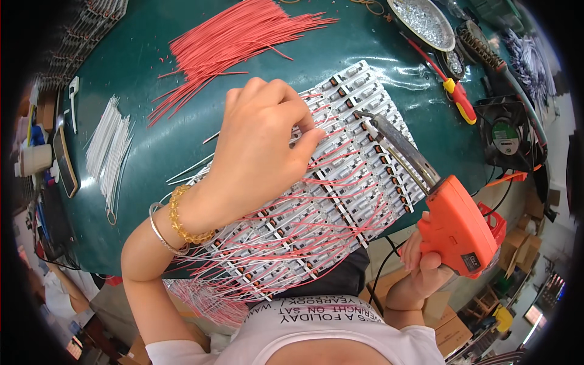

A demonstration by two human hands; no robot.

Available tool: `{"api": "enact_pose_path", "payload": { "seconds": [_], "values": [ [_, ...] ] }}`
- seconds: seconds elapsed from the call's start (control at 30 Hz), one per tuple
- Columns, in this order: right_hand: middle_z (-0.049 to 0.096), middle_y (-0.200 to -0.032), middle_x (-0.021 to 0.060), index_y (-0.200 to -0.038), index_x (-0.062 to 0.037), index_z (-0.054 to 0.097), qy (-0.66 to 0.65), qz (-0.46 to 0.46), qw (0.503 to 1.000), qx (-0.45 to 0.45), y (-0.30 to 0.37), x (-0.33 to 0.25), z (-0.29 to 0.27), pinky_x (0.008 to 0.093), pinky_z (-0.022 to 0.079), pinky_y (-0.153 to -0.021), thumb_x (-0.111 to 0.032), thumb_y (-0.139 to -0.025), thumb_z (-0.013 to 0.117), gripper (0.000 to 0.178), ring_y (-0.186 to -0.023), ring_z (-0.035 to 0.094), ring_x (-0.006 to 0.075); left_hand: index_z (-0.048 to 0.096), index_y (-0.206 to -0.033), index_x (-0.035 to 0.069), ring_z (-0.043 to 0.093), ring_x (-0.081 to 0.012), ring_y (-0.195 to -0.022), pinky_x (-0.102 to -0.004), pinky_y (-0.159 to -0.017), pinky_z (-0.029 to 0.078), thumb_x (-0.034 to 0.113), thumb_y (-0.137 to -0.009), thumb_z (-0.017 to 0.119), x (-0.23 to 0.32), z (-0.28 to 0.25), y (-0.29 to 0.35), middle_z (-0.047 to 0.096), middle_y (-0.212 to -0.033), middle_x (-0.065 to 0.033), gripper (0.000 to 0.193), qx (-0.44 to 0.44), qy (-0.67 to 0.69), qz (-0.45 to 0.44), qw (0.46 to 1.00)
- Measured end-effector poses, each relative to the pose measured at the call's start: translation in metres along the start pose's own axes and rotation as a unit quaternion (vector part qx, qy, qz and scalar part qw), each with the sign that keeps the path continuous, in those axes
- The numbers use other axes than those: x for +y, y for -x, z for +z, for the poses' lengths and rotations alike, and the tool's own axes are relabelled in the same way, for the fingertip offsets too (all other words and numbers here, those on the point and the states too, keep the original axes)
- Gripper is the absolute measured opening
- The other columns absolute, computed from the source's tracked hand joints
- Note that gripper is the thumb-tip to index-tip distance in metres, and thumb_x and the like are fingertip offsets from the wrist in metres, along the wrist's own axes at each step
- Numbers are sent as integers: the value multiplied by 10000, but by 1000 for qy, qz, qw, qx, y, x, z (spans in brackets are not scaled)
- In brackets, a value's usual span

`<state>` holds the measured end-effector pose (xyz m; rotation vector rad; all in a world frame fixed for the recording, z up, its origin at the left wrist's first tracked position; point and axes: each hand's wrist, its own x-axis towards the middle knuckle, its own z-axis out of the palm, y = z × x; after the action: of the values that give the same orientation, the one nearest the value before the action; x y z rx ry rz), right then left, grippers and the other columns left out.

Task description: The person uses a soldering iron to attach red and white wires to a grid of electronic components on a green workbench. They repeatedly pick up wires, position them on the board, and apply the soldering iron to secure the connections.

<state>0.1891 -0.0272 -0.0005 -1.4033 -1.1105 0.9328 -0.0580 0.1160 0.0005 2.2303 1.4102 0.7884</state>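
Observation:
A slanted panel of small grey-white modules [389, 155] lies before me, with thin red and white wires running across its left and lower parts. Over its upper middle, my left hand [258, 146] is closed in a pinch on a thin wire; the fingers largely hide it, and I cannot tell its colour. My right hand [426, 267] grips the handle of an orange soldering gun [456, 228]. The gun's dark metal tip [371, 117] points up and left, near the panel's upper modules and a short way right of my left fingertips.
Loose red wires [243, 36] lie at the back, and white wires [111, 149] at the left. Along the right are a metal dish [426, 24] of small bits, a red-and-yellow screwdriver [459, 100], a brush [480, 42] and a black fan [506, 134]. A black cable [380, 267] hangs below.

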Motion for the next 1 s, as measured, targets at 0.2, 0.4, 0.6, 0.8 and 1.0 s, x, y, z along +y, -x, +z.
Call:
{"api": "enact_pose_path", "payload": {
  "seconds": [0.2, 0.4, 0.6, 0.8, 1.0],
  "values": [
    [455, -502, -16, -1182, 136, 466, 25, 3, 1000, -12, 3, 5, -5, 215, 368, -400, -521, -838, 669, 769, -380, 411, 75, 660, -717, 59, 484, -222, -824, -351, -757, 335, 141, -740, 756, 1, 4, -5, 581, -840, -32, 129, -20, -16, -1, 1000],
    [486, -584, -3, -1158, 108, 494, 67, 9, 997, -47, 5, 14, -16, 236, 395, -465, -501, -828, 692, 720, -461, 447, 92, 662, -705, 58, 487, -218, -812, -347, -756, 335, 142, -743, 749, 2, 3, -7, 581, -833, -34, 127, -38, -2, -16, 999],
    [486, -582, 2, -1153, 113, 493, 107, -19, 994, -11, 10, 19, -15, 242, 383, -457, -509, -813, 700, 739, -463, 449, 95, 661, -700, 58, 488, -216, -806, -344, -753, 337, 144, -737, 751, 2, 4, -7, 582, -830, -33, 130, -35, -9, -13, 999],
    [453, -503, -15, -1178, 136, 472, 89, -24, 995, -28, 6, 15, -15, 216, 358, -403, -548, -796, 691, 814, -386, 415, 76, 660, -695, 58, 489, -218, -802, -346, -754, 341, 144, -737, 750, 2, 4, -7, 583, -821, -38, 131, -36, -9, -16, 999],
    [449, -498, -24, -1193, 139, 469, 24, -11, 1000, -16, 1, 8, -2, 213, 361, -404, -560, -807, 670, 823, -383, 411, 69, 659, -699, 58, 495, -226, -808, -351, -751, 340, 145, -740, 750, 3, 3, -6, 585, -824, -43, 132, -37, -11, -17, 999]
  ]
}}
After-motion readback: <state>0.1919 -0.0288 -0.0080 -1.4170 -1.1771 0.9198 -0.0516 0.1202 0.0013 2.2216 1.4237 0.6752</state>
